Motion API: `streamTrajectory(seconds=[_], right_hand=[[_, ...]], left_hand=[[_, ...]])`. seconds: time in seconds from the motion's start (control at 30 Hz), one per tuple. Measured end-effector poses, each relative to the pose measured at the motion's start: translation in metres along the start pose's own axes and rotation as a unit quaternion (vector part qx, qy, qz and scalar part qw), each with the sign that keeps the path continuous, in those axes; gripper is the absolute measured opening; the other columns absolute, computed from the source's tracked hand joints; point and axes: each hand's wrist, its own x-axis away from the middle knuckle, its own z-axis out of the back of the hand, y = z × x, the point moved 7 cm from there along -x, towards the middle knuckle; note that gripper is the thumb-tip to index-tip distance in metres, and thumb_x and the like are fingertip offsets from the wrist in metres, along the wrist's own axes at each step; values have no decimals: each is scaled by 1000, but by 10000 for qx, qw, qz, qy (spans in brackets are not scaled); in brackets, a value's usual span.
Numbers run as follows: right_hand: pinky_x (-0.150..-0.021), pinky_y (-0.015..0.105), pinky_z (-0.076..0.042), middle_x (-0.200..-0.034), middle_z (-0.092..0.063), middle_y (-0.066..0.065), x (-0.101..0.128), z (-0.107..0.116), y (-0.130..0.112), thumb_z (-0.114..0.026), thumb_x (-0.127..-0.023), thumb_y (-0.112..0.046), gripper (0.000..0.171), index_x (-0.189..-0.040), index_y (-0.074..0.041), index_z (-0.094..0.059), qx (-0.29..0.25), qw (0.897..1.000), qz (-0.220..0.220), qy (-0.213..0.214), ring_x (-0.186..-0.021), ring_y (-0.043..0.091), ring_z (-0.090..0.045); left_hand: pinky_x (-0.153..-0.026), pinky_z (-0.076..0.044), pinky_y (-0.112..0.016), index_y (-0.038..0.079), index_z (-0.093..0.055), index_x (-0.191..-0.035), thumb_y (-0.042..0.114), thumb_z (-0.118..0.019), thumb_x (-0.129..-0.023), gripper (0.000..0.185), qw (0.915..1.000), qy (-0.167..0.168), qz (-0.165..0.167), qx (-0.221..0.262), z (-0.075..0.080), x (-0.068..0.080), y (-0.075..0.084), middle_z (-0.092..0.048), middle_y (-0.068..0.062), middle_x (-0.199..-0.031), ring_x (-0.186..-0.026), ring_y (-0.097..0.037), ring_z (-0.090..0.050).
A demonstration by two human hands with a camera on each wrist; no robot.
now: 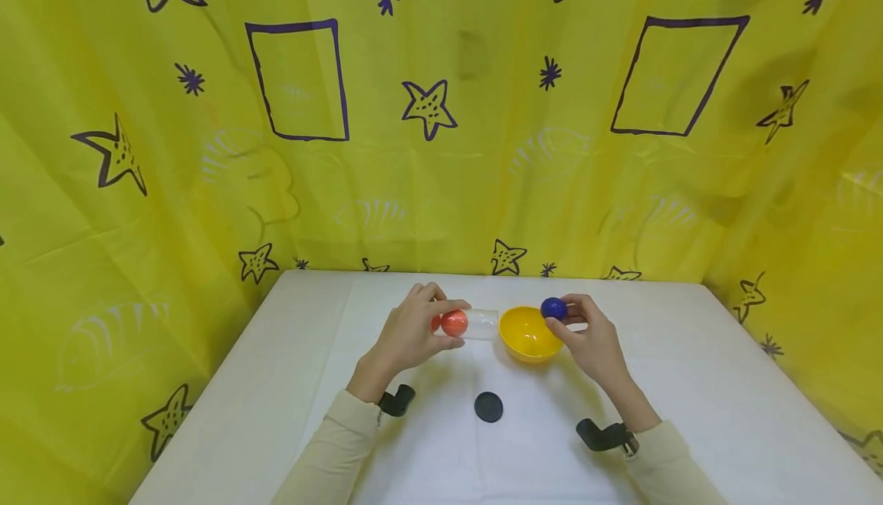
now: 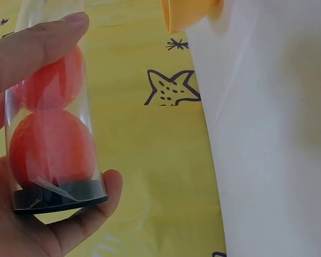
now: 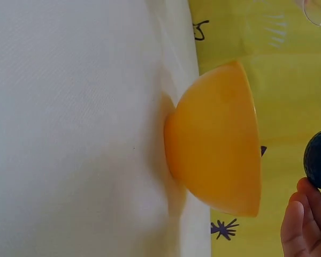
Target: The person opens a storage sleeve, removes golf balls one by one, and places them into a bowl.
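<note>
1. My left hand (image 1: 407,336) grips a clear tube (image 1: 476,323) held sideways above the white surface (image 1: 690,382); 2 orange balls (image 2: 51,144) sit inside, against its black capped end.
2. My right hand (image 1: 593,340) pinches a blue ball (image 1: 553,308) over the yellow bowl (image 1: 527,332), approx. level w/ the tube's open mouth.
3. Judged: 2 balls in, blue one not yet; black lid (image 1: 488,407) lies loose, nearer me.
4. Open room on both sides; yellow curtain (image 1: 441,145) close behind.
</note>
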Motion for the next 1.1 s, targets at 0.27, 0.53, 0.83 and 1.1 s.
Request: streamTrajectory(seconds=[0.27,0.53,0.83,1.1], right_hand=[[-89,21,-47,-129,-61,20,-2,-4,12,-71,-97,-32,52,-137,-3,-53,234,9996,-9,-136,-120,35,-56],[-96,45,-50,-130,-53,23,-4,-13,20,-72,-96,-26,46,-132,-1,-58,408,9987,120,-267,-120,38,-50],[-97,50,-51,-131,-50,25,-3,-21,29,-72,-96,-23,44,-132,-2,-59,450,9979,72,-462,-120,40,-49],[-100,52,-50,-129,-47,25,-2,-27,36,-72,-96,-26,47,-134,-2,-58,445,9965,-128,-691,-122,42,-47]], left_hand=[[-71,-46,-24,28,-74,-125,34,-89,-79,48,9999,-76,126,48,1,0,0,-58,1,-105,-100,-15,-47],[-70,-45,-24,28,-74,-125,35,-89,-80,48,9998,-99,131,61,0,0,-1,-58,1,-105,-100,-15,-47],[-69,-45,-24,27,-74,-124,33,-90,-78,49,9999,-40,58,86,1,0,1,-58,1,-104,-99,-15,-47],[-68,-45,-23,28,-74,-124,34,-90,-78,49,9999,-44,41,82,-1,0,0,-58,2,-104,-98,-14,-47]])
